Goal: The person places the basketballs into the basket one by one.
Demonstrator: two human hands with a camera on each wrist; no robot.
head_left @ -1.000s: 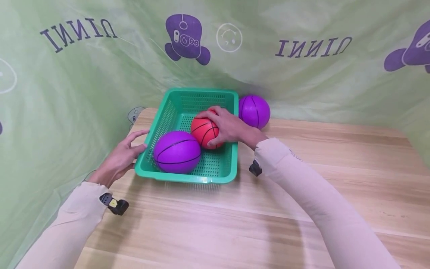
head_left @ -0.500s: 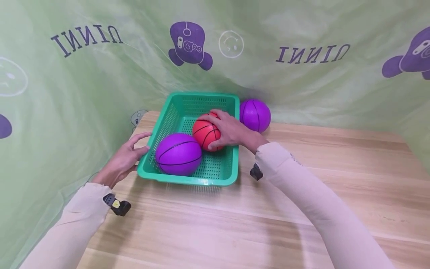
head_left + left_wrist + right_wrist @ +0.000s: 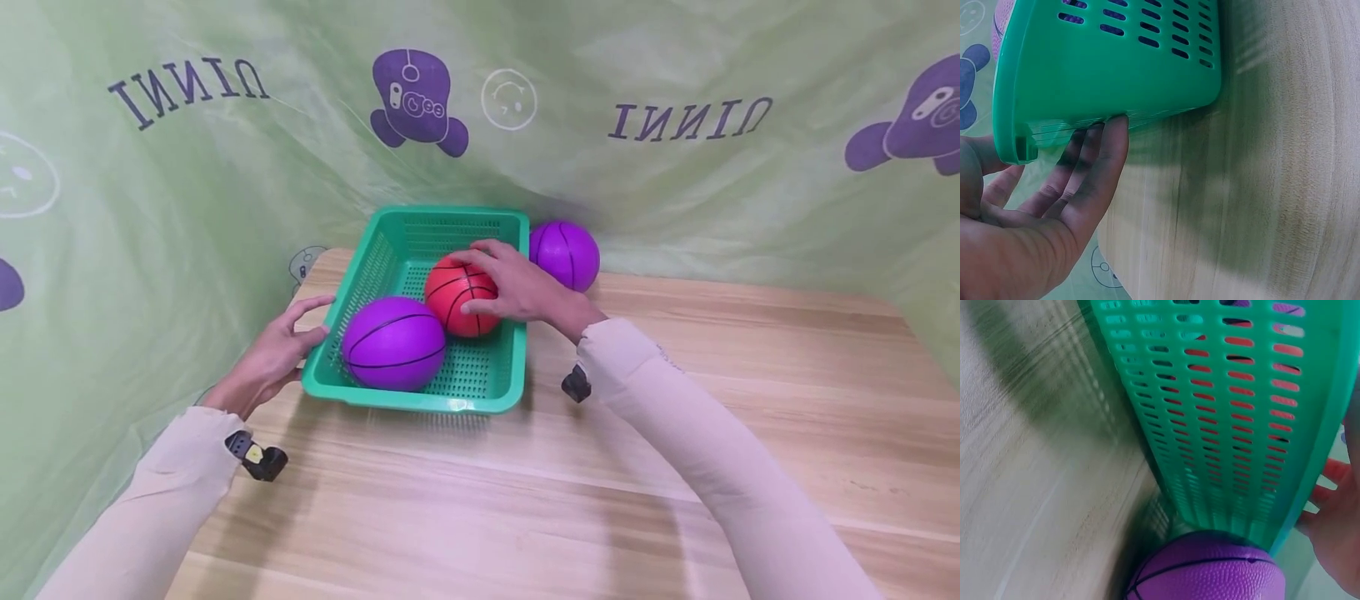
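A green plastic basket point(image 3: 420, 403) stands on the wooden table, with a purple ball point(image 3: 393, 343) at its near left and a smaller red ball point(image 3: 459, 298) to the right of that one. My right hand point(image 3: 521, 287) reaches over the basket's right rim, its fingers spread loosely across the red ball's upper right side. On the left, my left hand point(image 3: 273, 354) touches the basket's outer wall; in the left wrist view its fingers point(image 3: 1100, 169) lie nearly straight along that wall. Through the slots in the right wrist view the red ball shows.
Another purple ball point(image 3: 565, 256) lies outside the basket, by its back right corner. A green printed cloth point(image 3: 675, 192) hangs behind and at the sides. The wooden table point(image 3: 720, 367) extends to the right and toward me.
My right hand has shifted slightly up and right on the red ball, its thumb higher, so more of the ball shows. My left hand and the basket look unmoved.
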